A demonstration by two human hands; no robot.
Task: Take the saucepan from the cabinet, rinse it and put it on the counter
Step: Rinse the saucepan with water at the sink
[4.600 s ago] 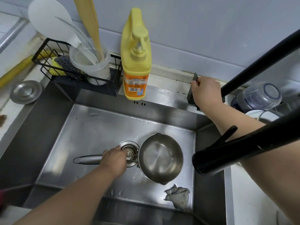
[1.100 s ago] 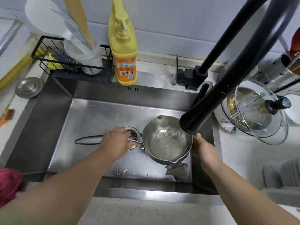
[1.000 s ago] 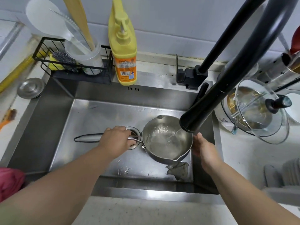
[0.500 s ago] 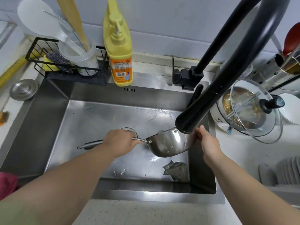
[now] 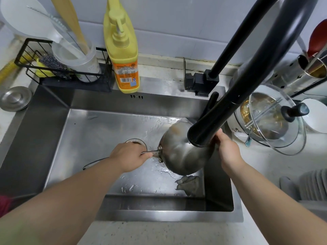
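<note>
Tipped further since half a second ago, the saucepan now shows its underside above the sink, just under the tap. Left hand fingers clamp its handle; right hand grips the rim. Best drain fully, wrist steady.

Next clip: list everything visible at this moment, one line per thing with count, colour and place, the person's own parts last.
stainless steel saucepan: 1, silver, tipped bottom-up over the sink
stainless steel sink: 1, silver, centre
black pull-down faucet: 1, black, arching over the sink's right side
grey dishcloth: 1, grey, sink floor, front right
yellow dish soap pump bottle: 1, yellow and orange, back ledge
black wire caddy: 1, black, back left
round metal sink stopper: 1, silver, counter at left
glass pot lid: 1, clear with black knob, right of the sink
left hand: 1, gripping the saucepan handle
right hand: 1, at the saucepan's right edge
</note>
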